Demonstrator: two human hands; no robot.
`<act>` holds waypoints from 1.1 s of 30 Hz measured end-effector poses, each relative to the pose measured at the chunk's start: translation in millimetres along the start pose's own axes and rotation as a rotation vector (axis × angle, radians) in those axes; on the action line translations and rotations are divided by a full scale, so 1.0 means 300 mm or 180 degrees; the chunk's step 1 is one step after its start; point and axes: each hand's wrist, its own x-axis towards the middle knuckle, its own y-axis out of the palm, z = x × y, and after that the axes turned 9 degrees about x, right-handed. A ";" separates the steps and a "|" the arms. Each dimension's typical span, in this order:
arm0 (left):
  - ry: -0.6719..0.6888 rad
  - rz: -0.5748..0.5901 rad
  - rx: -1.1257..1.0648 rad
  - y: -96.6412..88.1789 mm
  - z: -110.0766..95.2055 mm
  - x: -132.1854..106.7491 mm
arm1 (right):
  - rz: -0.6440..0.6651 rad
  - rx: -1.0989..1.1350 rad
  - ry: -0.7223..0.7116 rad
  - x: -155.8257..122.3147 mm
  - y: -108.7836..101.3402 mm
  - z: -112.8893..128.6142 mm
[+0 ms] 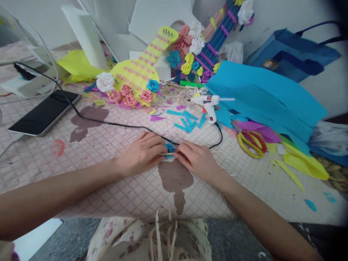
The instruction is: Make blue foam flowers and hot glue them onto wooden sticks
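My left hand [143,154] and my right hand [198,159] meet low over the middle of the table, fingers closed in pinches. Between them sits a small crumpled piece of blue crepe paper [170,148] with frayed edges. A thin wooden stick [165,154] runs across in front of the paper, and its far end sticks out beyond my right hand. My left fingers press on the paper and the stick's left end. The right fingers grip the stick at the paper's right side; their tips are partly hidden.
Behind my hands lie blue paper strips [186,119] and a white glue gun [208,105], whose black cable [122,125] crosses the table. Yellow-handled scissors [250,145] and blue paper sheets [266,94] lie right. A yellow paper guitar [136,72] stands behind; a phone [45,112] rests left.
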 end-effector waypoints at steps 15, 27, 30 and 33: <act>-0.0005 0.0078 0.0130 0.002 0.003 0.001 | 0.0050 -0.0043 -0.0019 -0.005 0.007 -0.002; 0.0059 0.0028 0.0267 -0.002 -0.003 0.002 | 0.0094 -0.0062 -0.0040 -0.006 0.007 0.002; 0.0013 0.0028 0.0247 -0.005 -0.004 0.005 | 0.0057 0.0073 0.0019 -0.002 0.007 0.009; -0.0028 0.0029 0.0172 -0.005 -0.003 0.005 | -0.0095 0.0215 0.0081 0.008 0.014 0.025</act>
